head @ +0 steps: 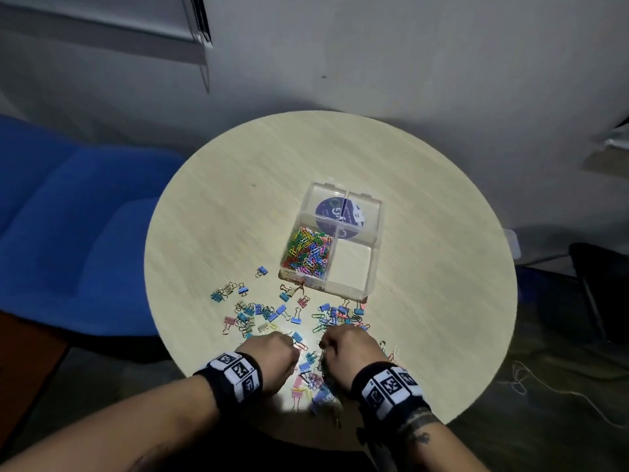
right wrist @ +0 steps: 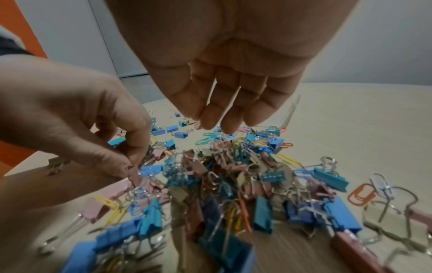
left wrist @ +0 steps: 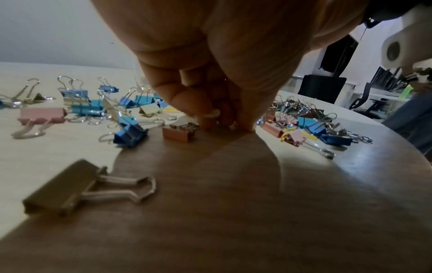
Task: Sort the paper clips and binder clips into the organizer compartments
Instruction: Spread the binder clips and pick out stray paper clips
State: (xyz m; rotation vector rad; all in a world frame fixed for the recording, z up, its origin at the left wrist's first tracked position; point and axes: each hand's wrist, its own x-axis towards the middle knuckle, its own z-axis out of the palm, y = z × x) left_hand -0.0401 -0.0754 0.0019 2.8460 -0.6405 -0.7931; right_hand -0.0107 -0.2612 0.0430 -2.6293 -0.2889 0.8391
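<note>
Head view: I saw paper clips (head: pixel 308 252) filling one organizer (head: pixel 372 264) compartment.
Left hand (left wrist: pixel 210 77): my fingertips pinched a pale wire loop at the table (left wrist: pixel 233 212), separating it from binder clips (right wrist: pixel 210 184).
Right hand (right wrist: pixel 224 73): my loosely extended fingers hovered empty, ready to pick.

Both forearms are bare, with no sleeves. Each wrist carries a black wristband: left wristband (head: pixel 228 375), right wristband (head: pixel 388 390). Each shows 3 white squares printed with black fiducial markers. A dark tattoo (head: pixel 420 429) sits behind the right band.

Scattered binder clips (head: pixel 272 315) before organizer (head: pixel 374 264).
</note>
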